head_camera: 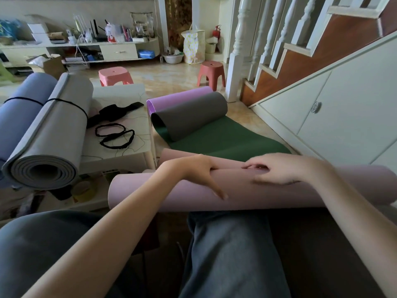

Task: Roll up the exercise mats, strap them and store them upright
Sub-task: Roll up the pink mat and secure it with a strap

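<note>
Floor (171,80): 5 mats, 2 stools.

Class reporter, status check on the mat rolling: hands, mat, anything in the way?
Left hand and right hand both grip the pink mat, rolled across the lap, unstrapped. Black straps lie on the low table. Green mat half unrolled ahead.
</note>
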### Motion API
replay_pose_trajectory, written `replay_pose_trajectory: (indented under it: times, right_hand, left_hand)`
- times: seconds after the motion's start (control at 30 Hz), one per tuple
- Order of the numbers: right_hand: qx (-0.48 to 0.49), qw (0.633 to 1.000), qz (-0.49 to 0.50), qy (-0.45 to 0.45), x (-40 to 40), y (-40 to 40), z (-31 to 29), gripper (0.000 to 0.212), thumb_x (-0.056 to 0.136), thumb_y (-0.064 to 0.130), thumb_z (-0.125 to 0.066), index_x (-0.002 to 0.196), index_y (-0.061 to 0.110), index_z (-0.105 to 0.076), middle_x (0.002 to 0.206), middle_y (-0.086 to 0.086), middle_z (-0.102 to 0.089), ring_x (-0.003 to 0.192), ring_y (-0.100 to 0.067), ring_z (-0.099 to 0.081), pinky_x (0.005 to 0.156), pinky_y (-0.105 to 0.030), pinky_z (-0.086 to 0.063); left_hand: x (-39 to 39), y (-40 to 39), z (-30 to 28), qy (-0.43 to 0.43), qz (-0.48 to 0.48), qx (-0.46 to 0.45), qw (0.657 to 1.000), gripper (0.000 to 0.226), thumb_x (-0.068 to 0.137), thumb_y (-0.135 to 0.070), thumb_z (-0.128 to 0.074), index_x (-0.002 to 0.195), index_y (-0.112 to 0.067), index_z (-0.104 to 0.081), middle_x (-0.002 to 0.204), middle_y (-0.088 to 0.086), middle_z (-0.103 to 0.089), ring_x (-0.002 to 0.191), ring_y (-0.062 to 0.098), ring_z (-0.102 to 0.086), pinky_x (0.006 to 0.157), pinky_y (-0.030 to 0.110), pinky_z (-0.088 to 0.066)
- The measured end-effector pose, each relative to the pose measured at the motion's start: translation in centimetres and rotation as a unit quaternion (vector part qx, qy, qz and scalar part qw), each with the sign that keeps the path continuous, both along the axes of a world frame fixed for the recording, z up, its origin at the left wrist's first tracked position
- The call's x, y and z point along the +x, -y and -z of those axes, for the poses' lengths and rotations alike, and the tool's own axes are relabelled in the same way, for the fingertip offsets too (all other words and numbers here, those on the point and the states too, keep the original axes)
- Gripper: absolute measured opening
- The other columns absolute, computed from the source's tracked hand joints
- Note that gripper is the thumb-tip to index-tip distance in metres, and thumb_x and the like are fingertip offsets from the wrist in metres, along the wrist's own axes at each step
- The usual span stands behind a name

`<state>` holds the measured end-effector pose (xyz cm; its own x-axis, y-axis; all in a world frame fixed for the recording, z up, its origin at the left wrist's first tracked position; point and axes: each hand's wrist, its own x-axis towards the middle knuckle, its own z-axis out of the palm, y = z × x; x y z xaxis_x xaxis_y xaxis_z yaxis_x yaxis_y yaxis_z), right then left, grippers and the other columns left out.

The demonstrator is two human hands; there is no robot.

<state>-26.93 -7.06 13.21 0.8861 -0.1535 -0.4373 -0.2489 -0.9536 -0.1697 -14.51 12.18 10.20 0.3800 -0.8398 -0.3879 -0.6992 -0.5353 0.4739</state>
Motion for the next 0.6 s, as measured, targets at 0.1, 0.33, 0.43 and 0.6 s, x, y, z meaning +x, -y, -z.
replay_pose_trajectory:
  times: [0.1,0.33,0.43,0.6]
  right_hand:
    - [-0.016,0.994,0.058,0.094,-1.4,-2.3,2.6,0.082,0.074,0.083,-0.008,0.140,0.046,-0.041,0.142,0.005,-0.050,0.131,-0.022,-0.044,0.111,-0.044,-0.029]
    - [-0.078,0.970,0.113,0.199,-0.5,-2.8,5.7,0.057,0.095,0.061,-0.019,0.117,0.029,-0.060,0.119,-0.004,-0.064,0.118,-0.027,-0.051,0.094,-0.041,-0.034]
    - [-0.060,0.973,0.120,0.189,0.6,-2.1,5.5,0.057,0.094,0.064,-0.018,0.103,0.031,-0.064,0.111,-0.002,-0.067,0.111,-0.026,-0.056,0.087,-0.041,-0.037]
    - [-0.065,0.961,0.169,0.211,1.5,-2.4,5.2,0.056,0.095,0.062,-0.023,0.078,0.027,-0.063,0.093,-0.001,-0.067,0.099,-0.028,-0.060,0.075,-0.036,-0.036]
  left_hand:
    - [0.6,0.2,0.2,-0.051,-0.034,0.036,0.998,0.060,0.064,-0.067,-0.075,0.116,-0.041,-0.058,0.120,-0.013,-0.060,0.104,0.008,-0.055,0.089,0.028,-0.046]
    - [-2.8,1.0,0.2,0.268,0.100,0.063,0.956,0.124,0.056,-0.079,-0.070,0.152,-0.026,-0.012,0.151,0.001,-0.029,0.134,0.028,-0.034,0.109,0.049,-0.030]
    - [-2.6,0.9,0.7,0.324,0.068,0.040,0.943,0.126,0.053,-0.072,-0.077,0.151,-0.027,-0.011,0.141,0.003,-0.032,0.125,0.029,-0.039,0.101,0.049,-0.038]
    - [-3.6,1.2,2.2,0.398,0.055,0.010,0.916,0.121,0.059,-0.070,-0.074,0.150,-0.025,-0.008,0.139,0.005,-0.040,0.122,0.028,-0.044,0.099,0.046,-0.039]
